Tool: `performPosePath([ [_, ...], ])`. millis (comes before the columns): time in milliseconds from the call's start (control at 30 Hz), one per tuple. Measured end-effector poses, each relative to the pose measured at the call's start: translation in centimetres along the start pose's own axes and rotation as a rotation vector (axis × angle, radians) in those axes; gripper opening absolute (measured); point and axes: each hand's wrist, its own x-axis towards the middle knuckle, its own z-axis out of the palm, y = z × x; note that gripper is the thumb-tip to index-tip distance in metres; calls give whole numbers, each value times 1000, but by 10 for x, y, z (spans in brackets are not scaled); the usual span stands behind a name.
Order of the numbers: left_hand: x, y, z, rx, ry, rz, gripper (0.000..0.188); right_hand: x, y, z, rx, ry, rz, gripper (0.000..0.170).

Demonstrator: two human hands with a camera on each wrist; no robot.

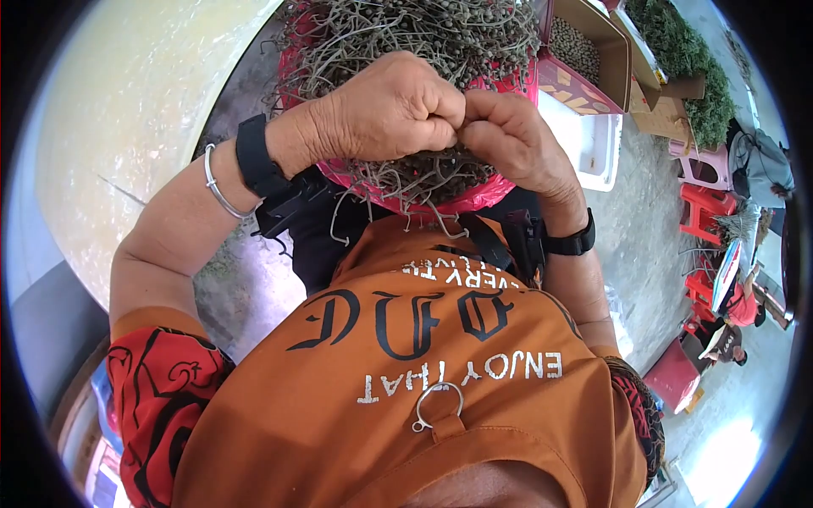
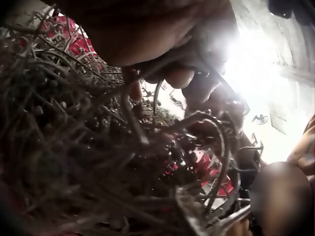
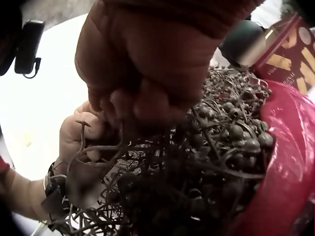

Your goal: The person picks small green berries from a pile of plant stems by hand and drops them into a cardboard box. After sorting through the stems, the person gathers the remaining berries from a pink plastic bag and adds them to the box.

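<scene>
A tangled heap of dry, grey-brown stems [image 1: 406, 34] is carried in a glossy pink plastic bag [image 1: 453, 199], whose crumpled rim is overhung by a few wiry, hooked ends at the near edge. Small, round, dull-skinned fruits [image 3: 251, 145] are borne on the stems, clustered towards the bag's right edge in the right wrist view. Above the heap, the left hand [image 1: 394, 106] and the right hand [image 1: 512, 140] are brought together knuckle to knuckle, fingers curled. Stems are held in a narrow pinch by both; the exact point of hold is hidden behind the fingers.

To the left, a smooth, pale yellow table [image 1: 127, 93] is seen by its curved edge. Beyond the bag's right edge, a cardboard box [image 1: 627, 59] is part filled with small, round, pale pieces, and a white plastic tray [image 1: 603, 152] is set just beside it. A feathery green heap [image 1: 707, 85] and a red stool [image 1: 707, 212] are placed farther right. Much of the bag's middle is blocked from the head view by the hands.
</scene>
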Motion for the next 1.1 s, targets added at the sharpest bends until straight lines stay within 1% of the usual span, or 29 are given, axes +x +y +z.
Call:
performPosePath([
  [33,0,0,-2,-23,9,16,15,-1,-1,-1,116,-32,23,16],
  [67,0,1,-3,-23,12,15,15,0,0,-2,116,-35,24,16],
  [167,6,17,-11,-464,118,-551,17,0,3,-7,753,145,-87,13],
  [200,7,14,-11,-463,114,-545,17,-1,5,-11,750,151,-92,13],
  [300,7,2,-13,-765,156,-646,20,1,11,-19,858,209,-103,17],
  [333,6,2,-12,-767,159,-648,20,1,12,-19,858,206,-100,17],
  [467,5,3,-11,-779,169,-669,23,2,10,-10,751,190,-102,18],
  [567,5,1,-9,-749,194,-662,22,3,-1,1,249,305,9,27],
  [600,5,1,-9,-749,194,-662,22,4,-3,4,249,306,9,27],
  [700,5,0,-7,-727,190,-639,21,8,-6,12,-165,324,-163,38],
  [867,4,1,-8,-716,172,-600,20,11,-10,11,-301,290,-103,44],
  [967,5,0,-2,-651,218,-502,21,12,-6,10,-174,232,-64,42],
  [1000,5,0,-1,-652,217,-503,21,12,-5,9,-173,233,-63,42],
  [1100,2,-1,-1,-573,184,-501,19,15,-1,12,-254,238,-67,32],
])
